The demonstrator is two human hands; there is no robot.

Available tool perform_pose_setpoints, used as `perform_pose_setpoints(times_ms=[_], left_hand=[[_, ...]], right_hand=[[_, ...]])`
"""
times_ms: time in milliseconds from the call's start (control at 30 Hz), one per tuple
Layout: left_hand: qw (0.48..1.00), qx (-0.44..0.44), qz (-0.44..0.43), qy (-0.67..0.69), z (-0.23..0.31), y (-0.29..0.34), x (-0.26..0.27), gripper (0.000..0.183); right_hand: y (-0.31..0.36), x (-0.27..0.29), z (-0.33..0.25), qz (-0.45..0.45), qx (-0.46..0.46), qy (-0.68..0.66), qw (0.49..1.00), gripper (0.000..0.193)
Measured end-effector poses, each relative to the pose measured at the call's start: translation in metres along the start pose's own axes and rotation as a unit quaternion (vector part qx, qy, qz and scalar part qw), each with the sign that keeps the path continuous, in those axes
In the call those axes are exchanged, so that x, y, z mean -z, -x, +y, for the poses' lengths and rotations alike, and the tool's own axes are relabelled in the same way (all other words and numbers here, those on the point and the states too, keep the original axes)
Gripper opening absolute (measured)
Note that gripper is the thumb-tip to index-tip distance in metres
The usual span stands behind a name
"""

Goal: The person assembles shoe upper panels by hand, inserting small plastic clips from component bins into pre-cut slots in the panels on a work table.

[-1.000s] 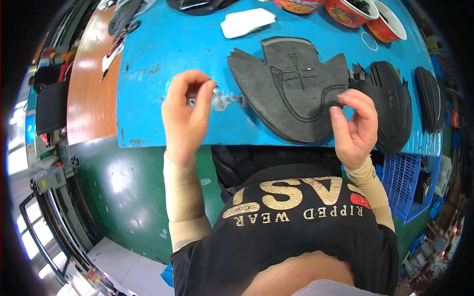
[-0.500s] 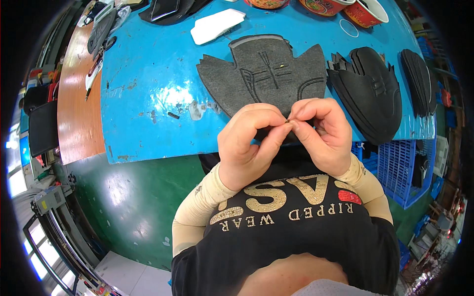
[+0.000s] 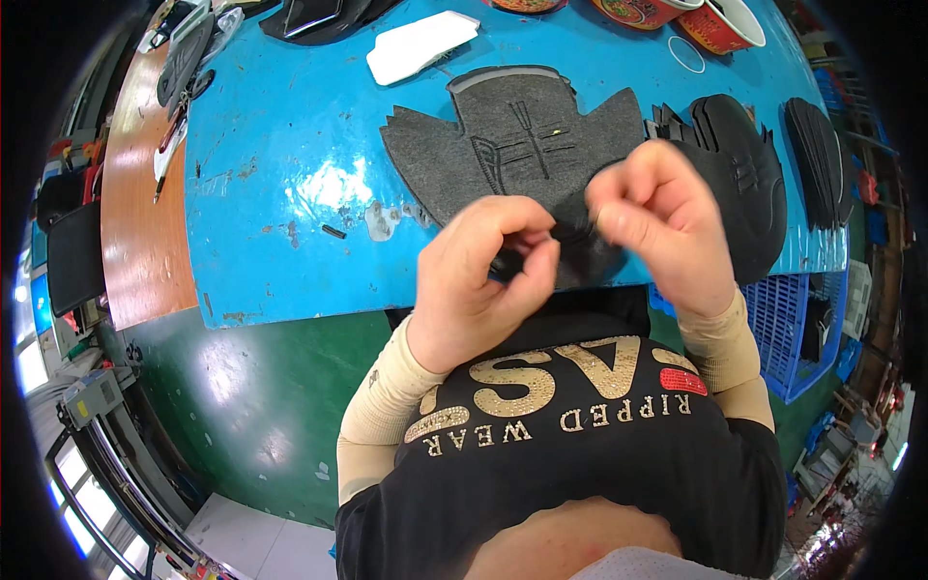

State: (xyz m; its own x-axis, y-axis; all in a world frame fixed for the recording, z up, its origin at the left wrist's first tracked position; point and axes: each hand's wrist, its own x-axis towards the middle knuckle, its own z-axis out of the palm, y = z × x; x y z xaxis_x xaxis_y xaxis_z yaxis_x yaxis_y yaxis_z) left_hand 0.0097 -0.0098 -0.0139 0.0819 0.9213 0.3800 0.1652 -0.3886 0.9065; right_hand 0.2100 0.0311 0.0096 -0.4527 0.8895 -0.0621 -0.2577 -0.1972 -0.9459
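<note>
My left hand (image 3: 491, 275) is in front of my chest at the table's near edge, thumb and forefinger curled toward each other. My right hand (image 3: 667, 217) is raised apart from it, fingers bent in a pinch and slightly blurred. Whatever either hand holds is too small to make out. Beyond and partly beneath them lies a dark grey, felt-like cut piece (image 3: 517, 145), wing-shaped at both sides, with black stitched lines and a small yellowish speck. The hands hide part of its near end. A stack of black cut pieces (image 3: 749, 184) lies beside my right hand.
The blue table (image 3: 261, 222) carries another black stack (image 3: 817, 159) at the right, a white sheet-like piece (image 3: 420, 46), red patterned tubs (image 3: 720, 27) and a white ring (image 3: 687, 54). Scissors (image 3: 201, 85) lie at the far left. A blue crate (image 3: 788, 338) stands below the right edge.
My hands were together, fingertips meeting over a tiny thing. Now they have parted: the right moved up and to the right, the left slightly left. The grey piece stays in place.
</note>
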Motion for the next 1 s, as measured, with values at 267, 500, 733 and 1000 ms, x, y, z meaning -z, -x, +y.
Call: perform_pose_setpoints(times_ms=[267, 500, 733, 1000], left_hand=[[0.967, -0.116, -0.031, -0.223, -0.009, -0.008, 0.003, 0.026], [0.963, -0.121, -0.033, -0.24, -0.014, -0.008, -0.001, 0.028], [0.916, -0.073, -0.11, -0.378, 0.001, -0.028, -0.014, 0.035], [0.908, -0.092, -0.11, -0.394, -0.003, -0.026, -0.017, 0.037]], right_hand=[[-0.027, 0.012, 0.023, 0.1, 0.18, 0.415, 0.886, 0.018], [-0.034, 0.013, 0.023, 0.077, 0.215, 0.505, 0.832, 0.018], [-0.04, 0.014, 0.015, 0.051, 0.168, 0.529, 0.83, 0.018], [-0.027, 0.019, 0.019, 0.04, 0.295, 0.568, 0.767, 0.016]])
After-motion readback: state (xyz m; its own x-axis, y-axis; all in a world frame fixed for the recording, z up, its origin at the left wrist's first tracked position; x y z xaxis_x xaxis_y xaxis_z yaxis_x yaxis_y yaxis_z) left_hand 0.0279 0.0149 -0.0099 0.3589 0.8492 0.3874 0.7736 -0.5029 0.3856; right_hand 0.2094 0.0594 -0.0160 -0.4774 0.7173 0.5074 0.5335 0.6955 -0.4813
